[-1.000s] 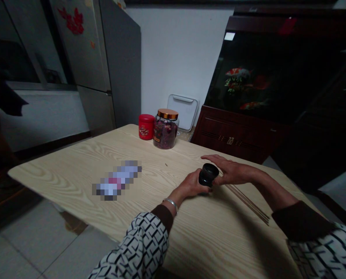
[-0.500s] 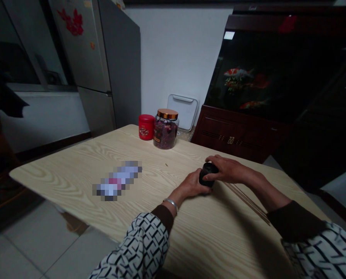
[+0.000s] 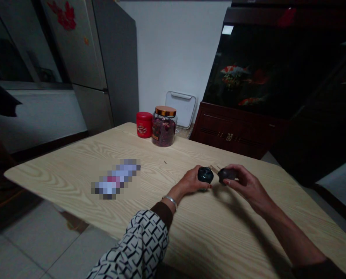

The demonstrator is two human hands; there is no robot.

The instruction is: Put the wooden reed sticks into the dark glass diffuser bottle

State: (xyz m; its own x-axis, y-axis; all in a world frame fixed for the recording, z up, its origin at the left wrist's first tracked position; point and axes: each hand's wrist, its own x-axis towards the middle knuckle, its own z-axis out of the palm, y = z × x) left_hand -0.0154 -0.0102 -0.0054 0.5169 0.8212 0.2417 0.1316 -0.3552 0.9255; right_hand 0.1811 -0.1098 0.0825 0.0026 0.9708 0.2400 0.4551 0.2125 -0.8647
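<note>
My left hand point(image 3: 190, 183) rests on the wooden table point(image 3: 74, 162) with its fingers wrapped round a small dark round jar point(image 3: 205, 174). My right hand point(image 3: 242, 182) is just to the right of it, lifted slightly, and pinches the jar's dark lid point(image 3: 226, 174), which is off the jar. Thin wooden sticks point(image 3: 214, 168) poke out between the two hands; most of their length is hidden behind my right hand and arm.
A red tin point(image 3: 144, 124) and a glass jar with a copper lid point(image 3: 163, 126) stand at the table's far edge. A blurred flat object point(image 3: 115, 179) lies left of centre. Behind are a fridge point(image 3: 97, 66), a fish tank point(image 3: 262, 69) on a dark cabinet, and a white panel point(image 3: 181, 109).
My right hand closed over the lid on top of the jar, then came away to the right with the lid in its fingers. The left hand kept hold of the jar.
</note>
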